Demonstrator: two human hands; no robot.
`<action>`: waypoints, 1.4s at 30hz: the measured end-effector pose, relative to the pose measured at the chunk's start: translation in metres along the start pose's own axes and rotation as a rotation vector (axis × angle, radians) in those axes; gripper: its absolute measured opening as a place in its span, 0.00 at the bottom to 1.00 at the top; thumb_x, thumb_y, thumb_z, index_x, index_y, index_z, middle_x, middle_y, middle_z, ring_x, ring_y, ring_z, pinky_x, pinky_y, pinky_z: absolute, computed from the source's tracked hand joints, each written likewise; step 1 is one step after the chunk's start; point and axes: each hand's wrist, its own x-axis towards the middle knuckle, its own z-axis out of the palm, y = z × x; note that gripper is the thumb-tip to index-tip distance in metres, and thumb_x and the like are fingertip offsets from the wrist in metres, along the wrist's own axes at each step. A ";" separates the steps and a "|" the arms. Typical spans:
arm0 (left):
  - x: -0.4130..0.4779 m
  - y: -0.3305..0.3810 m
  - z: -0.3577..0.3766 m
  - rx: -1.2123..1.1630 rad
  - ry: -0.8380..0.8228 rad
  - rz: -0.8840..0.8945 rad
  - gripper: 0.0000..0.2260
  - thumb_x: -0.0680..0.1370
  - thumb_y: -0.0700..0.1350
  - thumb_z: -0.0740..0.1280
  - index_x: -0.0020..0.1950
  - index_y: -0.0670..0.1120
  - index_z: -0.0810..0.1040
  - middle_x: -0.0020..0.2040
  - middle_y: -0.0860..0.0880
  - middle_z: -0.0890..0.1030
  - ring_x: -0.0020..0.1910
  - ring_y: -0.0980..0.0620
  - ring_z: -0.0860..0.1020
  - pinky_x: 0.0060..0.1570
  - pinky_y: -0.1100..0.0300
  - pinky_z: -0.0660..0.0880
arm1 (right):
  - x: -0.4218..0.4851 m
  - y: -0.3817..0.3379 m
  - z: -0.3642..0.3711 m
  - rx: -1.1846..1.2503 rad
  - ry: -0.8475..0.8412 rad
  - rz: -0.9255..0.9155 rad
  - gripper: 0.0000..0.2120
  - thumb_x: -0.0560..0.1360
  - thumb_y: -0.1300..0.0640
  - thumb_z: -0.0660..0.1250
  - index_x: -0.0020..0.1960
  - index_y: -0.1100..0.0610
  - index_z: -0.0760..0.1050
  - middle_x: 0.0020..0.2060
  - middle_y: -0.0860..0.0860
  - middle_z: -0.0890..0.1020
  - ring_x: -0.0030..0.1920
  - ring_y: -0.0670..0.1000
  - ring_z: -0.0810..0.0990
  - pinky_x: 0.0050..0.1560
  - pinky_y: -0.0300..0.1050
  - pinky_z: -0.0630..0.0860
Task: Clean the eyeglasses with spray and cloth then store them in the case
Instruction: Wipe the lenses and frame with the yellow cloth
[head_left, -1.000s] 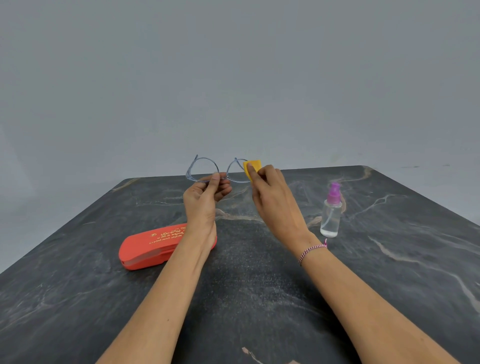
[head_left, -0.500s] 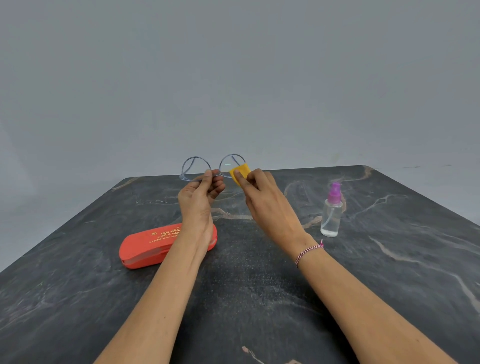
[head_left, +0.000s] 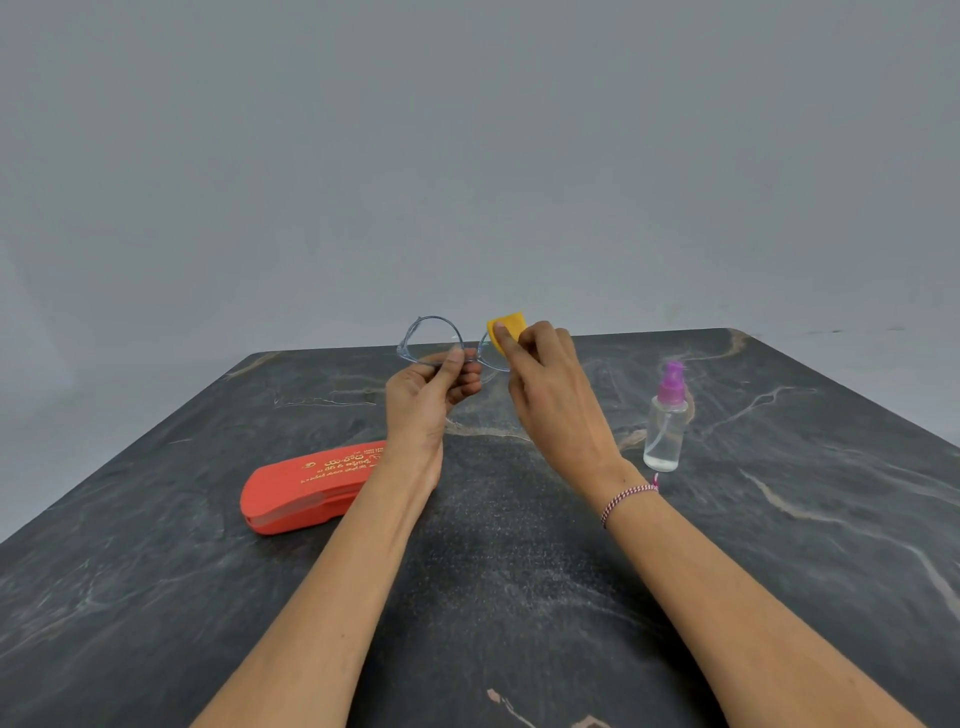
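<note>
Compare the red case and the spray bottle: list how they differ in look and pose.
The case is opaque red with gold lettering; the spray bottle is clear with a purple spray top. The case lies flat and long on the table, shut; the spray bottle stands upright. The case sits to the left of the left hand, the spray bottle to the right of the right hand. Neither is being touched.

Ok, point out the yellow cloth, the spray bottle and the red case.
yellow cloth (head_left: 508, 323), head view, exposed top part.
spray bottle (head_left: 664, 431), head view, clear body.
red case (head_left: 306, 486), head view, lid.
</note>
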 end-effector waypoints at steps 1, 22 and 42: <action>0.000 0.000 0.000 -0.001 0.005 0.003 0.06 0.77 0.38 0.65 0.43 0.39 0.80 0.31 0.50 0.81 0.32 0.58 0.79 0.36 0.68 0.77 | 0.000 -0.002 0.001 0.007 -0.006 -0.009 0.24 0.71 0.72 0.64 0.66 0.65 0.70 0.46 0.59 0.74 0.44 0.56 0.72 0.43 0.47 0.76; 0.006 0.010 -0.009 -0.143 0.178 0.024 0.08 0.78 0.39 0.64 0.41 0.39 0.79 0.28 0.52 0.81 0.29 0.59 0.79 0.33 0.69 0.77 | -0.003 0.003 0.005 0.012 -0.112 -0.123 0.24 0.71 0.71 0.65 0.66 0.60 0.71 0.45 0.58 0.73 0.45 0.56 0.71 0.35 0.50 0.78; 0.005 0.006 -0.005 -0.025 0.007 0.087 0.08 0.78 0.38 0.62 0.42 0.40 0.79 0.30 0.53 0.81 0.31 0.60 0.78 0.34 0.68 0.76 | -0.001 0.014 0.005 1.393 -0.129 1.143 0.15 0.77 0.67 0.62 0.63 0.67 0.71 0.46 0.57 0.80 0.34 0.44 0.78 0.34 0.31 0.77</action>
